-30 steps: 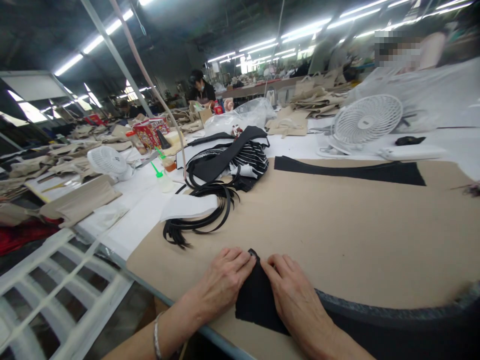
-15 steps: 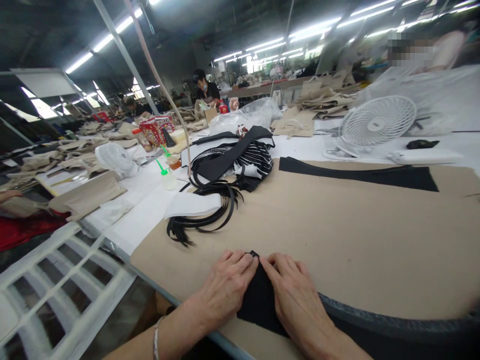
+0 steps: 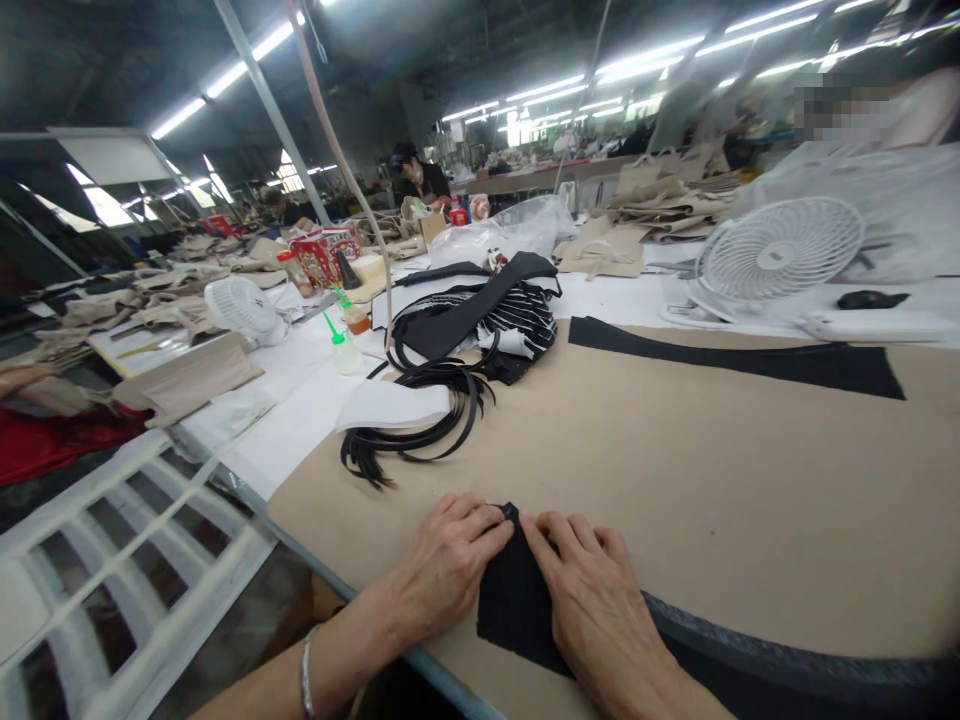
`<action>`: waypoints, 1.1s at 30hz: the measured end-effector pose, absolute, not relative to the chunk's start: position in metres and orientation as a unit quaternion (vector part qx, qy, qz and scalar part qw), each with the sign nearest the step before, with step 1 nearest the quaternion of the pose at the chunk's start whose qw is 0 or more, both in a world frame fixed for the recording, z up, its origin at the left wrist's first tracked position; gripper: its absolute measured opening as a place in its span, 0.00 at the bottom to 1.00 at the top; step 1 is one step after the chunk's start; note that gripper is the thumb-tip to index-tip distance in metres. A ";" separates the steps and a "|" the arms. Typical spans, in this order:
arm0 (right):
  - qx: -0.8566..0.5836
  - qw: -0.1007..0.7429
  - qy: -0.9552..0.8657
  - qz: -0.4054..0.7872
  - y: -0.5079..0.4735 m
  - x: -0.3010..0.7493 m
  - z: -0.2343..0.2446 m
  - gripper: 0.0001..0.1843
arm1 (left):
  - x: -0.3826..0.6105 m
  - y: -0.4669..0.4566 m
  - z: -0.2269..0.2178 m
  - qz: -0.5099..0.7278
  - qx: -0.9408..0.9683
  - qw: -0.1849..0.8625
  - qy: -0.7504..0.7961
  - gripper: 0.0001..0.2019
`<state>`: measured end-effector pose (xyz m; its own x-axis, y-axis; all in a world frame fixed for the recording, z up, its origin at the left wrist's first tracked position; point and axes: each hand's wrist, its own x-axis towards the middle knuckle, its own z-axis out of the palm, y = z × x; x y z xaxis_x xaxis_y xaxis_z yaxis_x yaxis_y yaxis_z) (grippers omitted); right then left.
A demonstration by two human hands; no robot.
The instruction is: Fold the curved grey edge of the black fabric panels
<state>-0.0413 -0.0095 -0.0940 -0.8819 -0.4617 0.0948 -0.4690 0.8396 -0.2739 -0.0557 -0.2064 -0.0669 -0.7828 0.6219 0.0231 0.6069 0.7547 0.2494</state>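
A long black strip of material (image 3: 517, 610) lies on the tan board (image 3: 645, 480) near the front edge, curving off to the lower right with a fuzzy grey border. At its narrow upper end, a small fold stands up between my hands. My left hand (image 3: 450, 555), a bangle on its wrist, has its fingers closed at the left side of that fold. From the right, my right hand (image 3: 592, 590) pinches the same end, and its palm rests over the strip. The fingertips hide part of the fold.
Behind lie a coil of black cords (image 3: 420, 450), a white strip (image 3: 394, 405) and a black striped bundle (image 3: 517, 320). Another black strip (image 3: 735, 352) is at the board's far edge. Glue bottles (image 3: 345, 350), fans (image 3: 780, 250) and a white slatted chair (image 3: 112, 590) stand around.
The camera view has turned slightly left, so the background sits further right. My hands stay at the same end of the black strip, with only slight finger movement.
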 end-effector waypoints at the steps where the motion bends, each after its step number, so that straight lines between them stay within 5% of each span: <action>1: 0.241 0.004 -0.960 0.145 -0.010 -0.042 -0.093 0.33 | -0.056 -0.206 -0.067 0.117 0.331 0.032 0.936 0.17; 17: 0.278 -0.054 -0.958 0.056 -0.021 -0.053 -0.086 0.37 | -0.051 -0.216 -0.070 0.081 0.346 0.035 0.934 0.23; 24: 0.264 -0.110 -0.948 0.136 -0.008 -0.060 -0.070 0.38 | -0.049 -0.214 -0.067 0.098 0.330 0.033 0.938 0.21; 33: 0.207 -0.124 -0.940 0.241 0.029 -0.049 -0.063 0.19 | -0.058 -0.182 -0.056 0.239 0.228 -0.003 0.944 0.18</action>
